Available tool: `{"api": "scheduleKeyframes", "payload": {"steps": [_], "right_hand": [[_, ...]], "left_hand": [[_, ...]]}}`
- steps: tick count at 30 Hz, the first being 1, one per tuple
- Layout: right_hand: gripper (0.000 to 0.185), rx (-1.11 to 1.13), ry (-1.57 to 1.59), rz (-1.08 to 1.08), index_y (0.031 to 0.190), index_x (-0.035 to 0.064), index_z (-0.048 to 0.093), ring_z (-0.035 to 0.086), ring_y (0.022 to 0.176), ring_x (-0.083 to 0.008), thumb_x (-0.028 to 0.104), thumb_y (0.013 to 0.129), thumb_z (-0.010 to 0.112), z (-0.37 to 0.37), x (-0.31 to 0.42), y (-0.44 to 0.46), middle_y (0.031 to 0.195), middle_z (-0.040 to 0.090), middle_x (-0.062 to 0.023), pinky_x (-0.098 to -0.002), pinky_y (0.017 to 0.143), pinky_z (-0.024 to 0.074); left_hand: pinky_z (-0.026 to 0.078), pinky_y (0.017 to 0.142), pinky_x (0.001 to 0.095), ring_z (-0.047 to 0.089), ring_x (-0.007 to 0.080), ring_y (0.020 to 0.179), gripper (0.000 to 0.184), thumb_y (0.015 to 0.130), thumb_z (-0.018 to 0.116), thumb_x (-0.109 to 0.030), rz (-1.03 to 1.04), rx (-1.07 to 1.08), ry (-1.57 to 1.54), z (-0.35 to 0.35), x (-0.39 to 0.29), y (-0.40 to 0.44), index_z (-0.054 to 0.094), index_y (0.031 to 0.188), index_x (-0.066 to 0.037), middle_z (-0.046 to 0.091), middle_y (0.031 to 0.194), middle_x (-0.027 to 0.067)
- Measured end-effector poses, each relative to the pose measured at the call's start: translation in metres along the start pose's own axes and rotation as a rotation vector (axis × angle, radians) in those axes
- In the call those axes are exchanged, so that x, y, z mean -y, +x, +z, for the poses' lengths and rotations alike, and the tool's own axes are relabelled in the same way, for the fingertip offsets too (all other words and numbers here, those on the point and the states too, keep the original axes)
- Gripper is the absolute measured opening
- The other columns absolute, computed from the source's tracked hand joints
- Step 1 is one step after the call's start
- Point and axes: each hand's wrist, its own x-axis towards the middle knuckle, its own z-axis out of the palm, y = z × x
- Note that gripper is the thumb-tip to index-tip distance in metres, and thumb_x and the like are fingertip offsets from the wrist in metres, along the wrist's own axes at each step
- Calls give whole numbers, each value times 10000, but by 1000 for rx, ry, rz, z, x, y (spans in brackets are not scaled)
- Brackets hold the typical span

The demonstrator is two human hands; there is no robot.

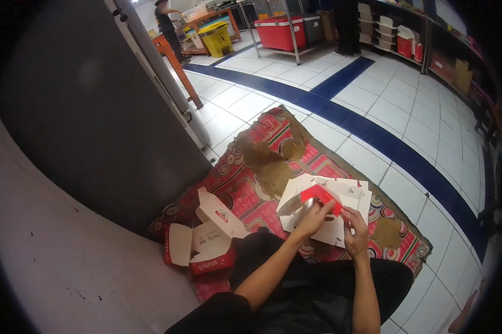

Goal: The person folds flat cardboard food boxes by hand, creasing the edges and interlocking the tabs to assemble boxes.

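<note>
A flat white cardboard food-box blank (348, 195) lies in front of my crossed legs, perhaps with more blanks under it. Its red outer face shows where one side is bent up. My left hand (313, 219) grips this raised red part from the left, fingers partly hidden behind it. On the right edge of the same piece, my right hand (355, 229) pinches the card between thumb and fingers. To my left sit red-and-white food boxes (213, 242), folded up with lids standing open, beside my knee.
I sit on a worn red patterned mat (245, 195) over white tiles. A dark grey panel (106, 111) and a white wall (72, 239) stand close on the left. Farther off are a yellow bin (216, 40), a red cooler box (278, 34), shelves (423, 55) and two people.
</note>
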Motion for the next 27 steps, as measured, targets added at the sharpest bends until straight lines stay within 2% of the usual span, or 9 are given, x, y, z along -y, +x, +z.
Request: {"api": "scheduleKeyframes", "payload": {"steps": [2, 3, 6, 9, 12, 14, 16, 19, 27], "right_hand": [[264, -138, 453, 463, 1277, 0, 709, 713, 1006, -180, 23, 1020, 650, 3, 5, -3, 1191, 697, -90, -322, 715, 647], [205, -240, 464, 503, 1220, -6, 703, 700, 960, -137, 128, 1069, 674, 8, -2, -5, 1151, 684, -55, -282, 668, 642], [141, -451, 586, 694, 1142, -14, 662, 699, 883, -140, 71, 1034, 690, 16, -14, -18, 1087, 668, -44, -285, 648, 632], [183, -187, 158, 267, 1162, -11, 675, 723, 936, -220, 26, 984, 690, 23, -45, -40, 1100, 685, -114, -350, 763, 630], [215, -120, 299, 300, 1130, 12, 731, 729, 1096, -297, -39, 926, 687, 10, -9, -23, 1163, 712, -159, -370, 900, 605], [234, -53, 201, 97, 1161, 28, 752, 728, 1099, -297, -18, 950, 662, 1, -13, -15, 1220, 717, -143, -375, 954, 584], [271, -15, 233, 162, 1190, 31, 771, 729, 1110, -268, -28, 950, 661, -1, -11, -15, 1258, 719, -133, -363, 950, 586], [271, -102, 333, 300, 1202, 17, 782, 738, 1060, -216, -38, 966, 663, 6, -11, -22, 1253, 722, -128, -325, 874, 612], [238, -287, 530, 473, 1202, 7, 783, 723, 969, -151, -18, 975, 715, 12, -15, -20, 1141, 703, -101, -269, 781, 628]], "left_hand": [[559, 968, 375, 677, 224, 1145, 562, 1051, 705, -427, -2, -262, 361, -9, 19, 14, 550, 1394, -9, 686, 1264, 130], [560, 930, 378, 721, 233, 1013, 444, 1049, 703, -380, 229, -355, 428, 8, 6, 1, 643, 1291, -13, 756, 1094, 102], [561, 912, 379, 724, 253, 1018, 364, 1039, 702, -267, 233, -150, 696, 19, -3, 0, 645, 1305, -25, 763, 1163, 111], [563, 922, 385, 722, 259, 1038, 353, 1031, 705, -226, 181, -131, 696, 24, 4, -8, 642, 1312, -22, 751, 1204, 111], [566, 937, 394, 719, 267, 1068, 345, 1020, 710, -166, 122, -234, 746, 16, 12, -9, 638, 1323, -18, 732, 1265, 110], [571, 939, 389, 713, 258, 1081, 369, 1029, 706, -147, 190, -293, 500, 8, 15, 0, 596, 1333, 32, 702, 1262, 154], [578, 926, 366, 700, 256, 1096, 400, 1044, 703, -154, 367, -213, 189, 23, -6, -4, 556, 1316, 100, 673, 1210, 198], [580, 931, 361, 690, 242, 1123, 375, 1044, 699, -136, 276, -290, 428, 24, 6, -5, 562, 1327, 68, 674, 1217, 164], [562, 1000, 367, 687, 243, 1162, 369, 1044, 696, -126, 220, -152, -175, 27, 27, 8, 567, 1364, 3, 683, 1238, 114]]}}
